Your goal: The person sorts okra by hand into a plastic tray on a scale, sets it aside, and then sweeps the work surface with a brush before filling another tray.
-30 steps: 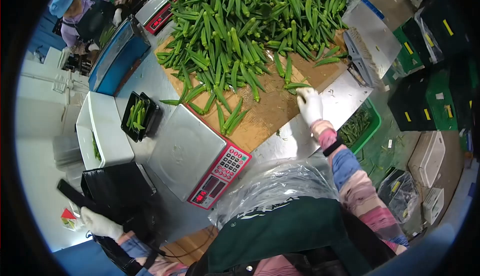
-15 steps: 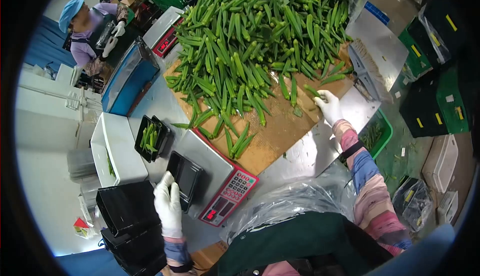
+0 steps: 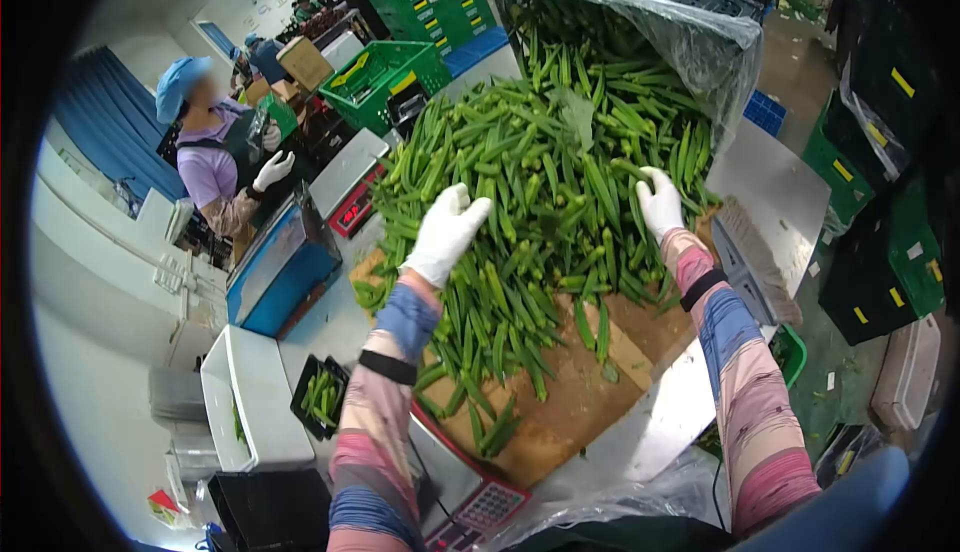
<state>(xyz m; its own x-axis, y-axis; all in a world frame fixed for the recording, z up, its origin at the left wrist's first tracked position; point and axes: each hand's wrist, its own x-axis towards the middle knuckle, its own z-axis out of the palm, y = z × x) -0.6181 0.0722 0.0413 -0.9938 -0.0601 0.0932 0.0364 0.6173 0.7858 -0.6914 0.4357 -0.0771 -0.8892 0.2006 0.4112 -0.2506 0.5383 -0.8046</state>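
A large heap of green okra (image 3: 520, 182) spreads over brown cardboard (image 3: 560, 412) on the metal table. My left hand (image 3: 447, 232), in a white glove, is over the left part of the heap with its fingers apart and nothing in it. My right hand (image 3: 659, 202), gloved too, is over the right part, thumb and fingers around the end of an okra pod (image 3: 628, 167). At the lower left, a black tray (image 3: 320, 397) holds several pods. The red-edged scale (image 3: 490, 507) is partly hidden behind my left sleeve.
A white bin (image 3: 255, 402) stands left of the black tray. A blue box (image 3: 285, 267) and a second scale (image 3: 350, 187) are farther back. Behind the heap stands a plastic-lined crate (image 3: 640, 12). A co-worker (image 3: 215, 152) is at the upper left. A grey brush (image 3: 755, 262) lies at the right.
My left hand has moved from the black tray on the scale up and over the heap. My right hand has moved from the cardboard's right edge onto the heap. The view has tilted up.
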